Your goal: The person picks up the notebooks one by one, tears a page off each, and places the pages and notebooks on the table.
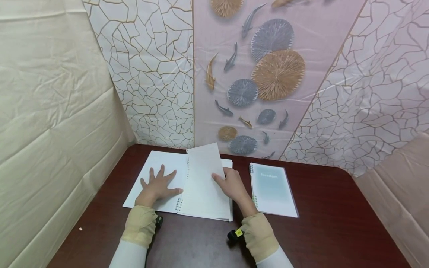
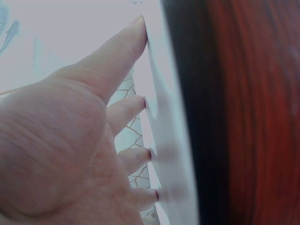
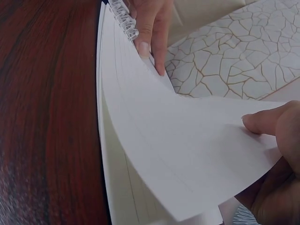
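An open ring-bound notebook (image 1: 144,193) lies on the dark wooden table. My left hand (image 1: 159,187) rests on its left page with the fingers spread. In the left wrist view the fingertips (image 2: 148,153) touch the white paper. My right hand (image 1: 232,183) pinches the right edge of a lined sheet (image 1: 202,182) between thumb and fingers. That sheet is lifted and bends upward, with more pages under it, as the right wrist view shows. Clear binding rings (image 3: 123,19) run along the spine, near the left hand.
A second ring-bound notebook (image 1: 273,190), with a pale blue "freedom" cover, lies closed to the right. Patterned cloth (image 1: 157,74) hangs behind the table (image 1: 328,223), and beige cloth covers the sides. A tiny white scrap (image 1: 80,229) lies at the left of the table.
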Tool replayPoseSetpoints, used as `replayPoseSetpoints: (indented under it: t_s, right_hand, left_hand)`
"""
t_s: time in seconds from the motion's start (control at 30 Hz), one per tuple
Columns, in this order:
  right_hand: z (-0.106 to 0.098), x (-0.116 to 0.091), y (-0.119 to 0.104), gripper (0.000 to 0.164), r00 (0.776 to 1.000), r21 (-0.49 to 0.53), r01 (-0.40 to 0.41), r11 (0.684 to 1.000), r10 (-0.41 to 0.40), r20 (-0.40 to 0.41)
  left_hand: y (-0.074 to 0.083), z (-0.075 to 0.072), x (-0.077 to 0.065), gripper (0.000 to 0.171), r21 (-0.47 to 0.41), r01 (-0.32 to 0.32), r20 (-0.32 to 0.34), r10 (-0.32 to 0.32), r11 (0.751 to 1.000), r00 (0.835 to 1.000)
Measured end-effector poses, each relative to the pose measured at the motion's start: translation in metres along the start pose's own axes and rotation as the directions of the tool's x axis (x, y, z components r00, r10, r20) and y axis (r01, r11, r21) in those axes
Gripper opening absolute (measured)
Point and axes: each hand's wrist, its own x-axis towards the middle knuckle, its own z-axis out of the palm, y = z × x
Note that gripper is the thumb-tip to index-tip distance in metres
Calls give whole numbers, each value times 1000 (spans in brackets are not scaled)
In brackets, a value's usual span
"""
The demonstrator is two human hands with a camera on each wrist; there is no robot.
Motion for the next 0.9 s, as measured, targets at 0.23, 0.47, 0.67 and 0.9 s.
replayPoseSetpoints:
  t_s: [0.23, 0.47, 0.67, 0.9]
  right_hand:
    - [-4, 0, -1, 37, 1000, 11, 13, 1000, -14, 18]
    - [-8, 0, 4, 27, 1000, 41, 8, 999, -9, 6]
    - [-13, -1, 12, 26, 999, 27, -20, 999, 19, 26]
    - [-18, -8, 23, 22, 994, 145, -105, 984, 102, 28]
  left_hand:
    - [-3, 0, -1, 87, 1, 2, -3, -2, 1000, 1000]
    - [-4, -4, -4, 87, -8, -5, -3, 5, 1000, 1000]
    - [-6, -4, -4, 86, -7, 4, -4, -4, 1000, 1000]
    - [-3, -1, 0, 87, -15, 3, 19, -2, 1000, 1000]
